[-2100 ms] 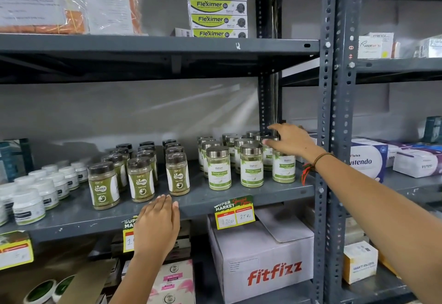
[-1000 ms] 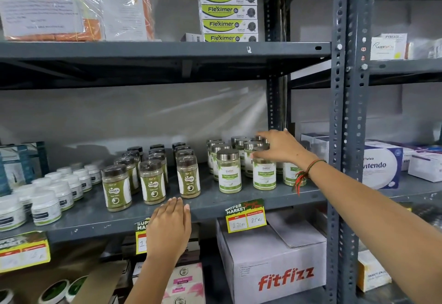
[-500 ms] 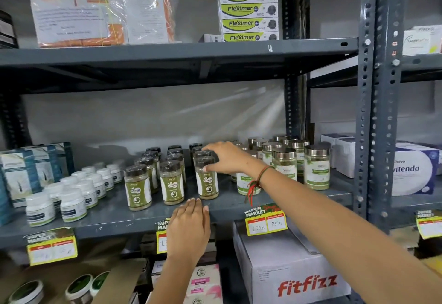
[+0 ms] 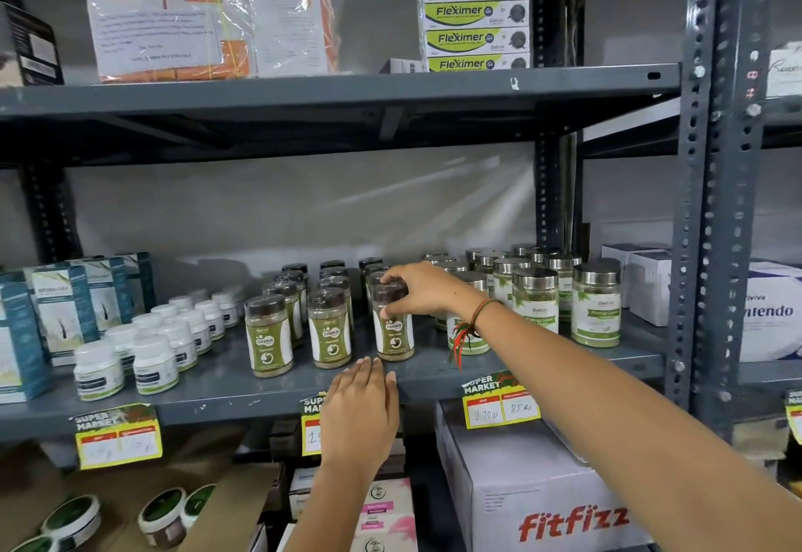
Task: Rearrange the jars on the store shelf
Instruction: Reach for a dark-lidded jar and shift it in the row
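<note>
Jars sit in rows on the middle shelf (image 4: pixel 225 386). Left hand (image 4: pixel 360 408) lies flat on the shelf's front edge, grip spread, holding nothing, just in front of the front-row jars. Right hand (image 4: pixel 419 289) reaches in from the right, its grip pinching the dark lid of the GASKA jar (image 4: pixel 393 328), upright near the front edge. Behind it, more dark-lid jars (image 4: pixel 299 286). Silver-lid jars (image 4: pixel 594 306) stand toward the right end. White bottles (image 4: pixel 154 362) toward the left.
</note>
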### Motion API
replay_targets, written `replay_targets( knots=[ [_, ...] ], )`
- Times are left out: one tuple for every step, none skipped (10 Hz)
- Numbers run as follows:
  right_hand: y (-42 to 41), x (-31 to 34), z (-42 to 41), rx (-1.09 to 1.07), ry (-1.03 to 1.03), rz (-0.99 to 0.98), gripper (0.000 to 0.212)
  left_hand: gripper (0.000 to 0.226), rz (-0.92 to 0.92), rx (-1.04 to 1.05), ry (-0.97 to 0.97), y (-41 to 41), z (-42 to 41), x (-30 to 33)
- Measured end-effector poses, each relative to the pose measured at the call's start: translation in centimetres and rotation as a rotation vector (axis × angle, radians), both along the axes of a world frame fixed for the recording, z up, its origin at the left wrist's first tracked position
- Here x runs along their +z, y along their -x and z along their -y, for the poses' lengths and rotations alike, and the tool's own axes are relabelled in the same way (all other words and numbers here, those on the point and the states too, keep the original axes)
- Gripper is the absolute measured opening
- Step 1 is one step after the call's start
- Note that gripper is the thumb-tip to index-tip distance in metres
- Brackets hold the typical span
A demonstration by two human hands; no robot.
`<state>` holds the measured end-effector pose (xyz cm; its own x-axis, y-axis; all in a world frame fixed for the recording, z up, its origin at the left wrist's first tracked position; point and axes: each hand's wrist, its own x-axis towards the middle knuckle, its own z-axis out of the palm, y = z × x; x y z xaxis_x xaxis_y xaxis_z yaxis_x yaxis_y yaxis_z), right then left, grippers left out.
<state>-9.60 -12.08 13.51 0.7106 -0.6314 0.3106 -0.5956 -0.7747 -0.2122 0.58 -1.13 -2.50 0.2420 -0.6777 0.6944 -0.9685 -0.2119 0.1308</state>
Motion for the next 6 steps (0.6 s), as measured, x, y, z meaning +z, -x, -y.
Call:
replay_targets(
  knots=[
    [0.17,0.1,0.13,-0.002,0.005,-0.006,0.07,0.052,0.001,0.0,0.006,0.02,-0.01,-0.03],
    [0.23,-0.02,0.2,-0.011,0.008,-0.007,0.071,0.052,0.004,-0.001,0.019,0.05,0.01,-0.03],
    [0.17,-0.22,0.17,-0.01,0.014,-0.005,0.071,0.052,0.007,-0.004,0.021,0.01,0.03,-0.05],
    [0.28,-0.16,0.02,-0.015,0.008,0.001,0.072,0.052,0.008,-0.004,0.021,0.04,-0.06,-0.08],
    [0.56,-0.54,0.21,-0.011,0.009,0.003,0.074,0.051,0.006,-0.007,0.018,-0.1,0.1,-0.22],
    [0.92,-0.2,-0.03,0.004,0.002,0.049,0.075,0.05,-0.011,-0.006,0.028,-0.11,0.13,-0.12]
  ],
)
